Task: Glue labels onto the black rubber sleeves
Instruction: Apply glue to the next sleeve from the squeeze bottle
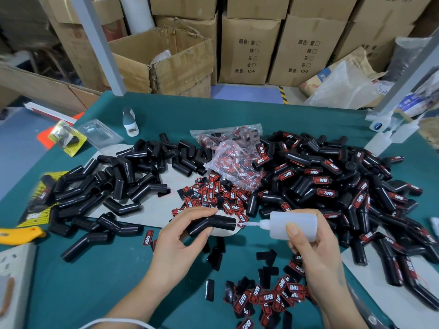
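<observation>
Bare green mat [114, 276] near left; sleeve piles [332, 186] and labels [266, 298] crowd elsewhere

A bent black rubber sleeve [211, 224] is held above the near middle of the green worktop [99, 281], one end pointing right, where the thin nozzle of a translucent glue bottle [293, 224] meets it. Unlabelled sleeves [114, 186] lie heaped toward the left edge, labelled ones [332, 184] toward the right. Red-and-black labels [213, 195] are scattered mid-table, with more [268, 298] at the near edge.

Bare forearms; thin white cord [114, 321] below.
</observation>
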{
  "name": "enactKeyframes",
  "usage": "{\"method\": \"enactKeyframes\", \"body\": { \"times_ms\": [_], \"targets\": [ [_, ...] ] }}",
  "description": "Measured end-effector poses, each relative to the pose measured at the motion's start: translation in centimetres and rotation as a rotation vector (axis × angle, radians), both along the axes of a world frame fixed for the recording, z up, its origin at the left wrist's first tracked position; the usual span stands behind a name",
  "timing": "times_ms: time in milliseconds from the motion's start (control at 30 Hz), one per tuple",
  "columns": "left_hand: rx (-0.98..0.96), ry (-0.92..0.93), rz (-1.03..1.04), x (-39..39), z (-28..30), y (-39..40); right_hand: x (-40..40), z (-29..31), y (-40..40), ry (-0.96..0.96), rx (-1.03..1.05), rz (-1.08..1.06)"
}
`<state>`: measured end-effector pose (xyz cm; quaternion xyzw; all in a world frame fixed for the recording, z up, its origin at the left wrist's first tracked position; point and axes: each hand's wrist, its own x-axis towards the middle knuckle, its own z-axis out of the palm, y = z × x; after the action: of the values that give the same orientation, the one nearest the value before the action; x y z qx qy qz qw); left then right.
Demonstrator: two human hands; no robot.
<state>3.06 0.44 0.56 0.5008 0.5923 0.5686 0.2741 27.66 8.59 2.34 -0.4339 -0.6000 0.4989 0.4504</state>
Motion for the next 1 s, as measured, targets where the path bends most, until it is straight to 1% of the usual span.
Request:
{"method": "enactKeyframes", "body": {
  "times_ms": [1000],
  "targets": [
    [-0.019, 0.037, 0.015, -0.1, 0.18, -0.01, -0.01, -0.13, -0.1, -0.009, 0.016, 0.03]
  ]
}}
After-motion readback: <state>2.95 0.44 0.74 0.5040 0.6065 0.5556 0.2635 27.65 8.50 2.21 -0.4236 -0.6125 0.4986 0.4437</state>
